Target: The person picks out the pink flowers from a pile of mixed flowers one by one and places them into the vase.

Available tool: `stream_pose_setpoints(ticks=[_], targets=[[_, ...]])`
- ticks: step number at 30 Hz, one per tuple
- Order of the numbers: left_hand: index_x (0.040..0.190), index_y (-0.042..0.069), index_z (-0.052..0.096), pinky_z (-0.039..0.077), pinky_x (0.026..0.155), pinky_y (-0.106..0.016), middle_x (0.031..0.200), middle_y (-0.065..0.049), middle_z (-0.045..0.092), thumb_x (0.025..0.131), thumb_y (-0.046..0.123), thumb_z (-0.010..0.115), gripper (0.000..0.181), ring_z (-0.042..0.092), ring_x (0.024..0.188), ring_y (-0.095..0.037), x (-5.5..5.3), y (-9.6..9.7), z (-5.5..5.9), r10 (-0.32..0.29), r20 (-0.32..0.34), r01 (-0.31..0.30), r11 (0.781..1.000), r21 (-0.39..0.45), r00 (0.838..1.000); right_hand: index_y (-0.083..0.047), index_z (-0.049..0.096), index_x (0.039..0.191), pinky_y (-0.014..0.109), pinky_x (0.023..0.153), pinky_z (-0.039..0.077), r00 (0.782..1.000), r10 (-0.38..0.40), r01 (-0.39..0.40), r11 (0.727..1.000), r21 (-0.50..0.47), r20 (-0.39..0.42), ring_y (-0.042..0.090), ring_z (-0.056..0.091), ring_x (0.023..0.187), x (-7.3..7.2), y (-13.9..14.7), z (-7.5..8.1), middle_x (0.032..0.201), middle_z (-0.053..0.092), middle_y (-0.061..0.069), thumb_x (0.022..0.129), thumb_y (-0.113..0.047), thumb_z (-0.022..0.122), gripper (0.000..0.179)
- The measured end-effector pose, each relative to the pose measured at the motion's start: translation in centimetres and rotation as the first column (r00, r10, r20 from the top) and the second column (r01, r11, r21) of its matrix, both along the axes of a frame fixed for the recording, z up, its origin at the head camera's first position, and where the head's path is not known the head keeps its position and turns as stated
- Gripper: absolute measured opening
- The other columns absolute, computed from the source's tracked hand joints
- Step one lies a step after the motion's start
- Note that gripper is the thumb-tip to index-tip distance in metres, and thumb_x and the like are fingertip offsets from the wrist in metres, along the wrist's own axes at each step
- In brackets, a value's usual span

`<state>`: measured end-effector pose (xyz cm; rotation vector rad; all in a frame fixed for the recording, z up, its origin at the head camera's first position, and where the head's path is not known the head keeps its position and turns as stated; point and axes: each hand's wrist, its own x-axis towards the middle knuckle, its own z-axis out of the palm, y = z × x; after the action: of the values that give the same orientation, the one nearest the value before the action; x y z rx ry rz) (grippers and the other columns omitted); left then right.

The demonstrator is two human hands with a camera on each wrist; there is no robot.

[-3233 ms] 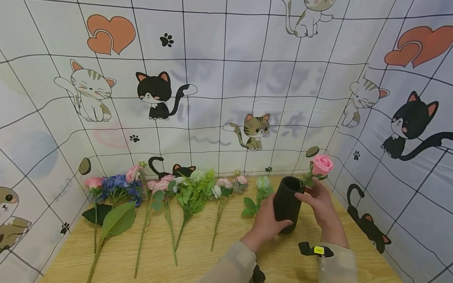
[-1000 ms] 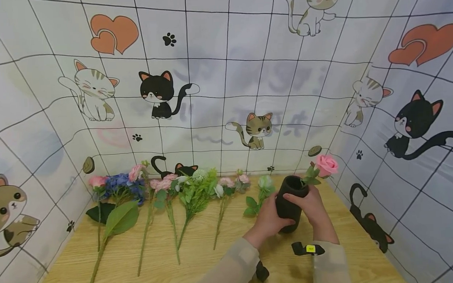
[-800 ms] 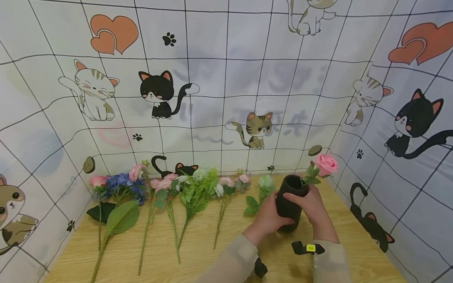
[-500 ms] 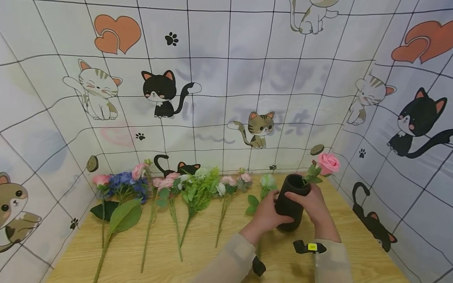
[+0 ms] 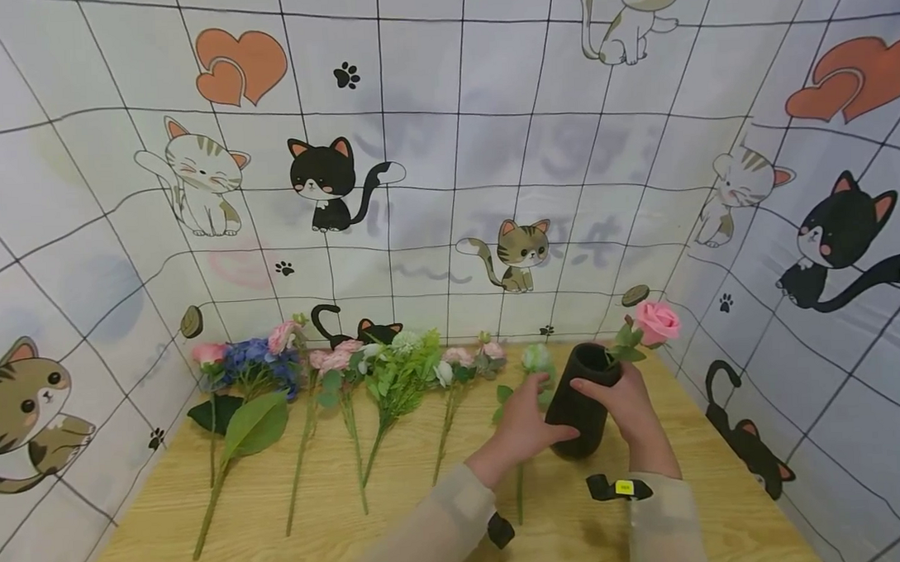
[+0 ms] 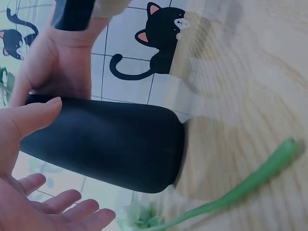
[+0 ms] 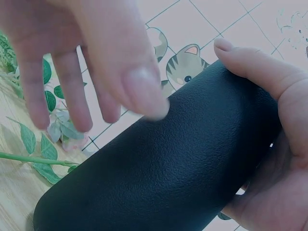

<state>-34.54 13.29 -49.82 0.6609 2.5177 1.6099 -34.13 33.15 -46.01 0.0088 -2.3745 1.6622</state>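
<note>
A black vase (image 5: 576,421) stands at the right of the table, its mouth facing up. My right hand (image 5: 627,407) grips its upper right side, thumb across the front near the rim. A pink rose (image 5: 657,322) leans out over the vase's right rim, with its lower stem hidden. My left hand (image 5: 516,432) is at the vase's left side with its fingers spread. In the left wrist view, the left fingers (image 6: 72,202) stand apart from the vase wall, and the thumb overlaps the vase. Behind the left hand lies a pale green-white flower (image 5: 538,359).
To the left, several artificial flowers lie in a row on the wooden table (image 5: 429,521): a blue hydrangea (image 5: 255,362), green foliage (image 5: 401,382) and pink blooms (image 5: 337,357). A cat-print cloth (image 5: 430,149) borders the back and sides.
My right hand has shifted from beside the rose to a grip on the vase. My left hand has loosened from the vase and drawn slightly left, its fingers opening.
</note>
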Motion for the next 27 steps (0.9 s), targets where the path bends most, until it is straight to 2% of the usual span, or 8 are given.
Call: stream_pose_setpoints(ticks=[6, 12, 18, 23, 27], targets=[[0.162, 0.019, 0.040, 0.054, 0.108, -0.049, 0.158, -0.008, 0.053, 0.084, 0.038, 0.092, 0.095, 0.054, 0.144, -0.032, 0.4, -1.4, 1.0, 0.007, -0.012, -0.008, 0.999, -0.044, 1.000, -0.005, 0.046, 0.157, 0.015, 0.091, 0.052, 1.000, 0.018, -0.018, 0.999, -0.027, -0.005, -0.007, 0.063, 0.103, -0.3, -0.2, -0.2, 0.115, 0.063, -0.023, 0.093, -0.014, 0.083, 0.074], [0.164, 0.019, 0.036, 0.052, 0.110, -0.052, 0.159, -0.009, 0.053, 0.084, 0.045, 0.091, 0.101, 0.055, 0.143, -0.032, 0.8, -3.1, 2.3, 0.021, -0.025, -0.023, 0.997, -0.074, 0.999, -0.003, 0.047, 0.156, 0.015, 0.089, 0.052, 1.000, 0.020, -0.021, 0.999, -0.024, -0.015, -0.008, 0.064, 0.101, -0.2, -0.5, -0.1, 0.113, 0.063, -0.024, 0.093, -0.013, 0.083, 0.073], [0.165, 0.022, 0.034, 0.053, 0.108, -0.055, 0.163, -0.011, 0.050, 0.085, 0.040, 0.092, 0.100, 0.054, 0.144, -0.035, 1.2, -4.8, 3.3, 0.056, -0.017, -0.058, 0.994, -0.088, 0.998, -0.002, 0.048, 0.155, 0.015, 0.089, 0.053, 0.999, 0.027, -0.028, 0.999, -0.019, -0.019, -0.008, 0.064, 0.101, -0.2, -0.4, 0.1, 0.110, 0.063, -0.027, 0.092, -0.013, 0.083, 0.073], [0.166, 0.021, 0.034, 0.054, 0.108, -0.054, 0.162, -0.010, 0.051, 0.084, 0.039, 0.093, 0.103, 0.057, 0.142, -0.034, 1.3, -6.2, 3.3, 0.086, -0.051, -0.092, 0.988, -0.128, 0.995, -0.006, 0.046, 0.157, 0.013, 0.090, 0.051, 1.000, 0.009, -0.009, 1.000, 0.012, 0.000, -0.010, 0.061, 0.103, -0.2, 0.1, 0.0, 0.114, 0.061, -0.026, 0.094, -0.016, 0.083, 0.074], [0.165, 0.019, 0.036, 0.051, 0.111, -0.056, 0.162, -0.009, 0.050, 0.085, 0.039, 0.091, 0.100, 0.053, 0.145, -0.034, 1.4, -7.4, 2.4, 0.090, -0.079, -0.101, 0.984, -0.144, 0.993, -0.008, 0.043, 0.160, 0.012, 0.092, 0.049, 1.000, 0.008, -0.009, 1.000, 0.021, 0.024, -0.012, 0.058, 0.106, -0.2, 0.2, 0.0, 0.119, 0.059, -0.024, 0.095, -0.018, 0.082, 0.077]])
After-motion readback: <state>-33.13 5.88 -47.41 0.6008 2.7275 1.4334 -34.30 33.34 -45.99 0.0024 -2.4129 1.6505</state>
